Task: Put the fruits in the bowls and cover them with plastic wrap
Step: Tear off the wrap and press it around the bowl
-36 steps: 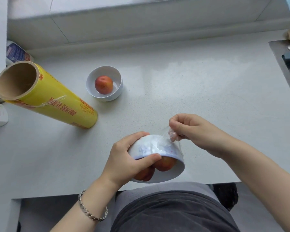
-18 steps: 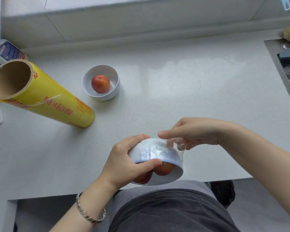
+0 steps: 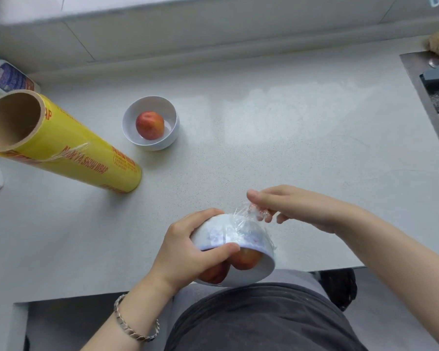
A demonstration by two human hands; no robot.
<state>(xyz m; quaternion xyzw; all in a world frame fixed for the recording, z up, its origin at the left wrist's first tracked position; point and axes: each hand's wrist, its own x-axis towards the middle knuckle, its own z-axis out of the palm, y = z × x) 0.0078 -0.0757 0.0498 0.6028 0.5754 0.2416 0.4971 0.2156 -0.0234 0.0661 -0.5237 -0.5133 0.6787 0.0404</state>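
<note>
Tilting mouth-first toward the person, the patterned bowl (image 3: 228, 234) sits clasped in the left grip (image 3: 185, 252), apparently two red fruits (image 3: 246, 259) inside. The right grip (image 3: 297, 209), just beyond, pinches bunched plastic wrap (image 3: 249, 211). Farther beyond, a white bowl (image 3: 150, 105) holds one fruit (image 3: 150, 125); the roll (image 3: 74, 148) lies slantwise leftward.

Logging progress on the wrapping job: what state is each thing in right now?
near bowl: tilted, fruits inside, film drawn over its outside.
plastic wrap: bunched at that bowl's base.
left hand: grips the near bowl.
right hand: pinches the bunched wrap.
far bowl: upright, uncovered, one fruit inside.
roll: on the counter, loose film end on its side.
</note>
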